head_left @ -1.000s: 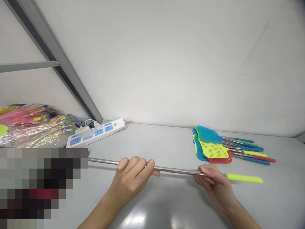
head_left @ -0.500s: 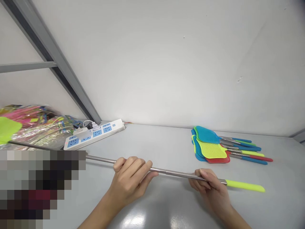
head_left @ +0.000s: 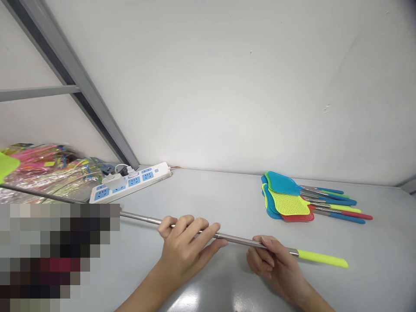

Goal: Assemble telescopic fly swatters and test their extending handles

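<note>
A telescopic fly swatter (head_left: pixel 238 239) with a metal rod and a yellow-green handle stretches across the view, drawn out long. My left hand (head_left: pixel 188 245) lies over the middle of the rod, fingers on top and thumb below. Nearer the handle, my right hand (head_left: pixel 276 264) is closed round the rod just left of the grip. The swatter's yellow-green head is cut off by the left edge. Part of the rod is hidden behind a blurred-out patch at the lower left.
A pile of shortened fly swatters (head_left: pixel 289 203) in blue, yellow, green and red lies at the right on the grey table (head_left: pixel 211 195). At the back left are a white power strip (head_left: pixel 139 182) with plugs and clear-wrapped colourful packs (head_left: pixel 42 169). A wall stands behind.
The fly swatter has slid to the left, its head going further out of view. My right hand has moved left with it, while my left hand has shifted slightly right.
</note>
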